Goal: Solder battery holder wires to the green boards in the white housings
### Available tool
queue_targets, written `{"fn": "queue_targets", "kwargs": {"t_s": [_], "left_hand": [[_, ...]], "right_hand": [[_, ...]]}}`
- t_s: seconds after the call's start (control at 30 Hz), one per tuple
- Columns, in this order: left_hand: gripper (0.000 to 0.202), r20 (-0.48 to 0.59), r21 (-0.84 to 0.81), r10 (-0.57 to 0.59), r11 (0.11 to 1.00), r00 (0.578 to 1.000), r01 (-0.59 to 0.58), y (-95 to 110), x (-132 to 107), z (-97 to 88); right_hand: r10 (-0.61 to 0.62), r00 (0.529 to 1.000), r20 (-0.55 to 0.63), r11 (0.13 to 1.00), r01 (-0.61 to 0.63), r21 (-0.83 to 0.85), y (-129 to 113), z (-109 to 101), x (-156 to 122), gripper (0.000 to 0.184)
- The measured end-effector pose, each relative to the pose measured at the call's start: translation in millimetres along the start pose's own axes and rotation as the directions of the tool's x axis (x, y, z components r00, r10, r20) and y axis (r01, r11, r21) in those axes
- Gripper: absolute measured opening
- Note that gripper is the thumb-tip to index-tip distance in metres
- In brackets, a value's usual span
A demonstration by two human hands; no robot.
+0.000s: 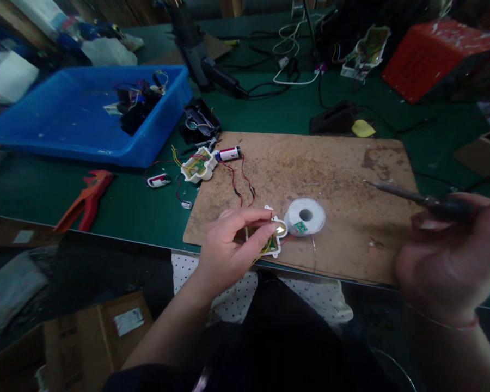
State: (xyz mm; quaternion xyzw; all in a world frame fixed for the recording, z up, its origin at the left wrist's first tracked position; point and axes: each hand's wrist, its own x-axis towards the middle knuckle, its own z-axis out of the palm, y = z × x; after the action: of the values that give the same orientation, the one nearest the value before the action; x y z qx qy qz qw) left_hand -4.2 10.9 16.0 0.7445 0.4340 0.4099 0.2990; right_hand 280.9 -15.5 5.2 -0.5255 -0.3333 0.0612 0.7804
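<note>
My left hand point(232, 245) pinches a small white plastic part with a green circuit board point(274, 239) at the near edge of the brown work board point(343, 163). Its red and black wires point(243, 185) run back to a battery point(230, 154). A white solder spool point(305, 216) lies right beside that part. My right hand point(445, 256), blurred, is closed on a soldering iron point(416, 197) whose tip points left over the board, apart from the part.
A second white part with a circuit board point(198, 166) lies at the board's far left corner. A blue tray point(85, 111) holding wired parts stands at the left, red pliers point(85, 198) before it. A red metal box point(433, 54) stands back right.
</note>
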Motion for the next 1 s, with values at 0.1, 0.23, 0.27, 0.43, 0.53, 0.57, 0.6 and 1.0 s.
{"fn": "queue_targets", "kwargs": {"t_s": [0.1,0.23,0.27,0.43,0.53,0.57,0.6,1.0], "left_hand": [[0.009,-0.003,-0.006,0.020,1.000,1.000,-0.021,3.2,3.2,5.5],[0.002,0.052,-0.012,0.103,0.995,0.993,-0.103,4.1,8.9,7.4],[0.002,0.068,-0.015,0.129,0.992,0.989,-0.128,3.7,10.4,7.9],[0.005,0.074,0.012,0.203,0.979,0.976,-0.205,2.2,15.2,10.7],[0.003,0.088,0.008,0.193,0.981,0.977,-0.195,3.2,16.7,10.7],[0.002,0.101,0.003,0.193,0.981,0.976,-0.195,3.9,17.3,10.2],[0.003,0.115,-0.001,0.199,0.980,0.973,-0.200,4.7,17.9,9.6],[0.009,0.227,-0.011,0.271,0.961,0.935,-0.276,8.5,26.4,9.3]], "right_hand": [[0.030,0.996,0.079,0.999,-0.032,0.020,-7.5,4.4,-8.4,0.038],[0.108,0.986,0.126,0.994,-0.108,-0.004,-17.2,13.8,-22.2,0.034],[0.122,0.983,0.138,0.993,-0.122,-0.006,-18.7,16.7,-25.4,0.033],[0.136,0.980,0.144,0.990,-0.130,-0.052,-21.2,28.2,-37.6,0.036],[0.123,0.982,0.145,0.990,-0.112,-0.081,-20.6,30.8,-41.7,0.038],[0.118,0.982,0.144,0.991,-0.107,-0.084,-20.2,31.2,-42.5,0.039],[0.117,0.983,0.143,0.991,-0.105,-0.087,-19.6,31.5,-43.0,0.039],[0.173,0.982,0.080,0.975,-0.159,-0.158,-20.2,28.1,-40.7,0.035]]}}
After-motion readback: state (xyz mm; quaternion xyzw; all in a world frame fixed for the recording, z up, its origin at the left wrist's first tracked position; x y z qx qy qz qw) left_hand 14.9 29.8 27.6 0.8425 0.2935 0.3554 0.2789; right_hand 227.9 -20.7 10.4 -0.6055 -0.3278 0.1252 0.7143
